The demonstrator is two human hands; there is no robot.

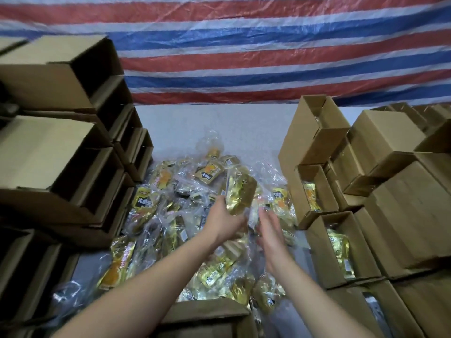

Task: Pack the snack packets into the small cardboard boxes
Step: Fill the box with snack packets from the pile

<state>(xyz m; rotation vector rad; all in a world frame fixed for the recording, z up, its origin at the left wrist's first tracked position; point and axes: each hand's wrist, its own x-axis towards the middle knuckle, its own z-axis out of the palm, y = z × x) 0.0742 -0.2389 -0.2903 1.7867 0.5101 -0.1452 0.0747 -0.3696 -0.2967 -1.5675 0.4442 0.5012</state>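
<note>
My left hand (225,217) grips a gold packet (240,192) by its lower end — light, slippery, crinkly foil; right hand (269,228) spread, empty.

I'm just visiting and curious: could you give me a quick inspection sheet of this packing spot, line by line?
Surface: pale grey table, bare at the far end.
Job's things: heap of gold snack packets in clear wrap mid-table; empty boxes stacked left; filled boxes right, packets showing inside.
Clutter: nothing seen beyond loose wrap.
Hands: left hand holds one gold packet above the heap; right hand open beside it, fingers straight.
Cables: nothing seen.
Surroundings: red, white and blue striped tarp behind the table.
</note>
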